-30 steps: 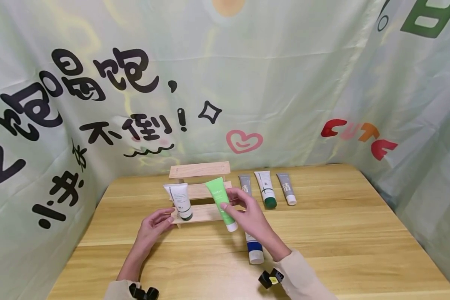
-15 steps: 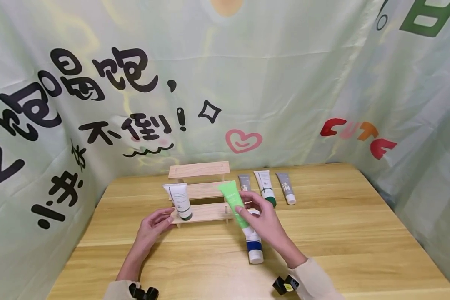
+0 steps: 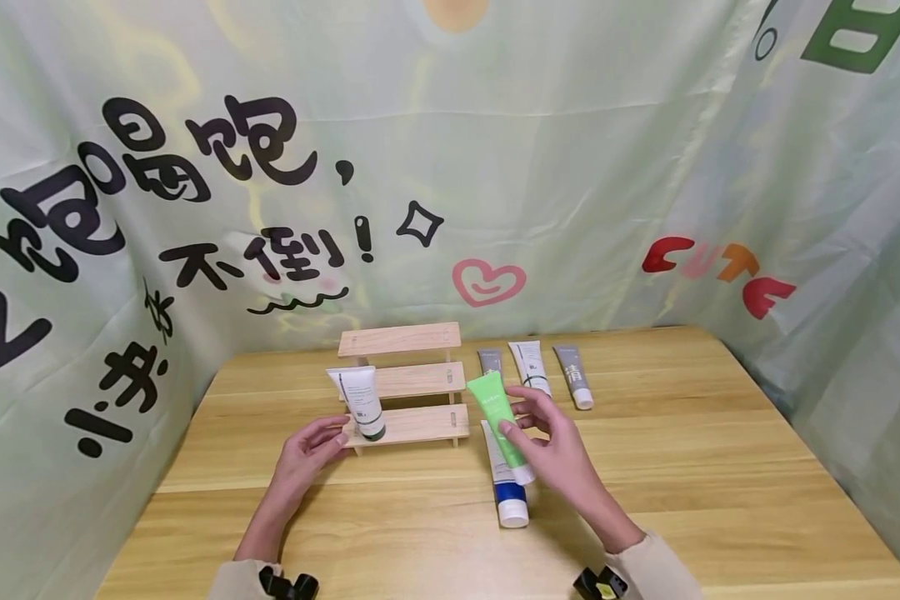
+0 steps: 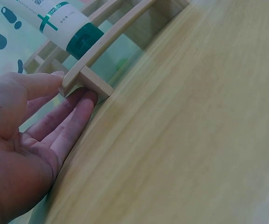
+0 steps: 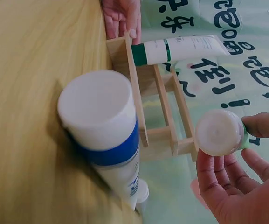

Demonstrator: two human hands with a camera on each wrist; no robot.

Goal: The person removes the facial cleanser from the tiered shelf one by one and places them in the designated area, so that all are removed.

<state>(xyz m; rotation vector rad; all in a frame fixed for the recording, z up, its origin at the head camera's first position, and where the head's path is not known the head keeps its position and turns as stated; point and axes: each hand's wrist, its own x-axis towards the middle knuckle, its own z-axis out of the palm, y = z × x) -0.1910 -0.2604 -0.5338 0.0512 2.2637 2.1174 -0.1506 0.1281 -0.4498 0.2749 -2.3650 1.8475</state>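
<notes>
My right hand holds a light green squeeze tube between thumb and fingers, its white cap pointing down. It hovers over a white tube with a blue band that lies on the table. At the left, my left hand grips the end of the lowest step of a three-step wooden rack. In the left wrist view its thumb is at the step's end, with the fingers beneath, by the leg. A white tube stands on its dark green cap at that step's left end.
Behind my right hand lie a grey tube, a white tube and another grey tube. A printed cloth hangs around the wooden table at the back and sides.
My right hand has carried the green tube rightward, away from the front of the rack to above the blue-banded tube. My left hand has stayed at the rack's end.
</notes>
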